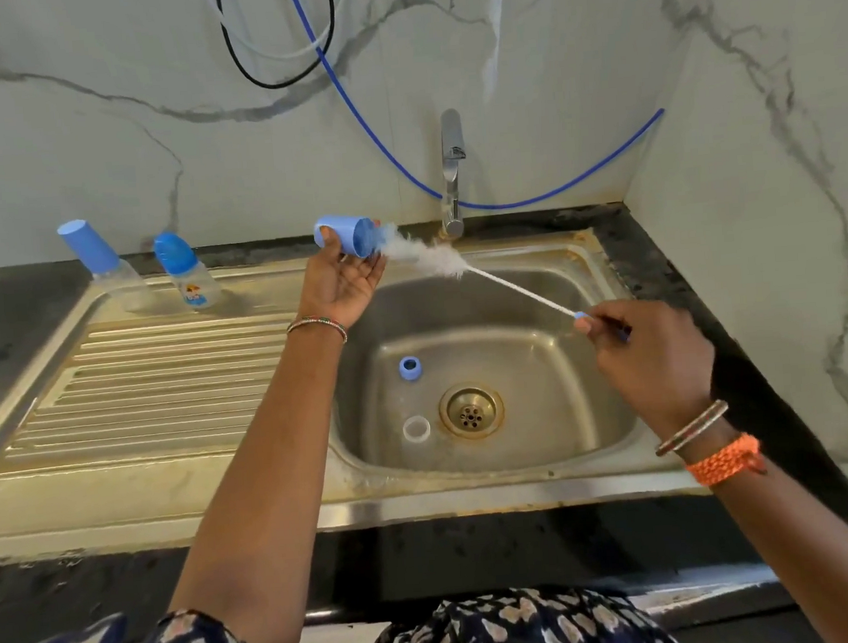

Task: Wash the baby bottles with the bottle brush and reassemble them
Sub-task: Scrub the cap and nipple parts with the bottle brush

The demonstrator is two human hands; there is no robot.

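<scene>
My left hand grips a blue bottle cap sideways above the sink's back edge, its mouth facing right. My right hand pinches the blue handle end of the bottle brush; its white bristle head reaches into the cap's mouth. In the sink basin lie a blue screw ring and a clear bottle part, left of the drain. Two assembled baby bottles stand on the drainboard at the back left: one with a tall blue cap, one smaller with a printed label.
A steel tap rises behind the basin, shut off. The ribbed drainboard spreads left. A blue hose and black cable hang on the marble wall. Black countertop borders the sink on the right and front.
</scene>
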